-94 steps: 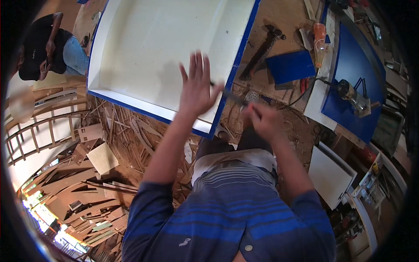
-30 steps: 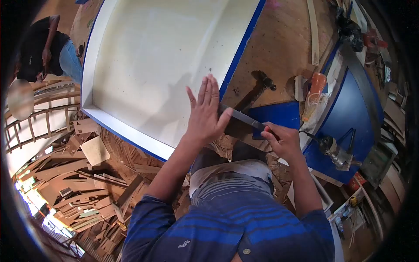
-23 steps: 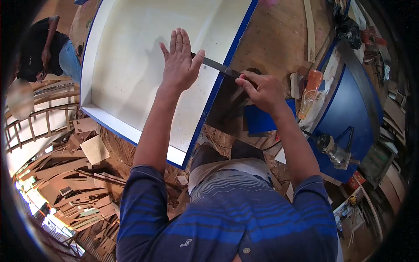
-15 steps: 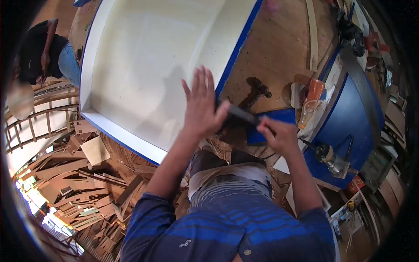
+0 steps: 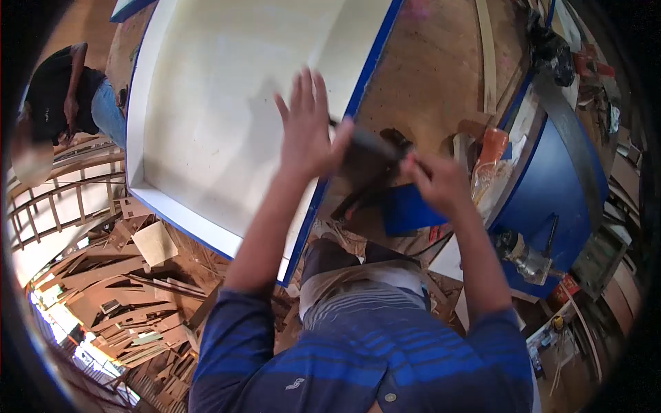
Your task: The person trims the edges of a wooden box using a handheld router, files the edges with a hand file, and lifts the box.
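Observation:
My left hand [image 5: 306,131] is open, fingers spread, above the blue edge of a large white box-like panel [image 5: 206,124]. Its thumb side is at the far end of a dark flat file [image 5: 372,146], which is smeared by motion. My right hand [image 5: 444,184] is closed around the near end of that file, over the brown wooden surface. The file lies across the panel's blue edge [image 5: 352,103]; whether it touches the edge I cannot tell. Behind it a dark hammer-like tool [image 5: 398,138] is partly hidden.
An orange-capped bottle [image 5: 490,153] and a power tool [image 5: 527,258] are on the right, near a blue panel [image 5: 551,186]. Another blue piece [image 5: 413,210] is below my right hand. Wood scraps [image 5: 131,296] are heaped at lower left. A person [image 5: 76,96] is at far left.
Both hands have moved forward and slightly left relative to my body, carrying the file along the blue edge. The view has shifted a little.

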Tool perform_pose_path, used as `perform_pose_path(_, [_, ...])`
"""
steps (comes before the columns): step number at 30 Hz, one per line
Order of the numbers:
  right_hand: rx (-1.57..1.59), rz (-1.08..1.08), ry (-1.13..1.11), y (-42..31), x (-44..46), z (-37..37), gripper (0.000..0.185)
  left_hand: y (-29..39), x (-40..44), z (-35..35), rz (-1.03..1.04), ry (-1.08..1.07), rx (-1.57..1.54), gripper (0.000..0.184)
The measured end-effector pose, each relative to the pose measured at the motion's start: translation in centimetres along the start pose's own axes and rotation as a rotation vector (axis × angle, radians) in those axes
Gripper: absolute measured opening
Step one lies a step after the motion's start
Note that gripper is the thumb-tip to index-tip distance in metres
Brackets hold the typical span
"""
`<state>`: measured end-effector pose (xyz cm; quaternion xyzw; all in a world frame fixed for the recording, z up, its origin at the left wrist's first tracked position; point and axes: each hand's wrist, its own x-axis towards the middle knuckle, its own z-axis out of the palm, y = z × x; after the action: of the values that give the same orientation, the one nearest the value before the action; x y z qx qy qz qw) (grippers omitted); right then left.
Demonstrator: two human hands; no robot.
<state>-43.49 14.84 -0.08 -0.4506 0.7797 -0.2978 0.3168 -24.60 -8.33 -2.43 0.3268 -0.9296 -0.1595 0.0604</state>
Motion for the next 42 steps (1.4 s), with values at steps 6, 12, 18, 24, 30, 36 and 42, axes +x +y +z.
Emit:
perform_pose_path(6, [-0.015, -0.138, 0.093, -0.4, 7.9, -1.8, 0.031, -2.5, 6.9, -0.2, -0.101, -0.046, -0.001, 0.095])
perform_pose_path(12, [-0.083, -0.018, -0.004, 1.7, 0.8, -3.4, 0.031, 2.4, 2.1, -0.4, -0.031, -0.092, -0.055, 0.096])
perform_pose_path(18, [-0.063, -0.101, 0.105, -0.6, 12.4, -3.9, 0.036, -3.0, 12.4, -1.1, -0.072, 0.039, -0.007, 0.096])
perform_pose_path(24, [-0.004, 0.088, 0.046, 1.6, 3.7, -4.4, 0.036, 2.3, 6.6, 0.5, 0.037, 0.004, -0.006, 0.097])
perform_pose_path(30, [0.052, 0.048, 0.087, 0.6, 12.8, -5.6, 0.035, -0.8, 16.7, -0.4, -0.072, 0.039, 0.043, 0.097])
perform_pose_path(36, [0.020, -0.091, 0.175, 4.0, 8.0, -7.2, 0.034, 3.1, 13.8, -0.1, -0.015, -0.093, 0.138, 0.094])
perform_pose_path(42, [0.013, 0.034, 0.126, 1.4, 15.2, -8.2, 0.037, 0.2, 21.1, 0.3, -0.083, 0.031, 0.117, 0.103])
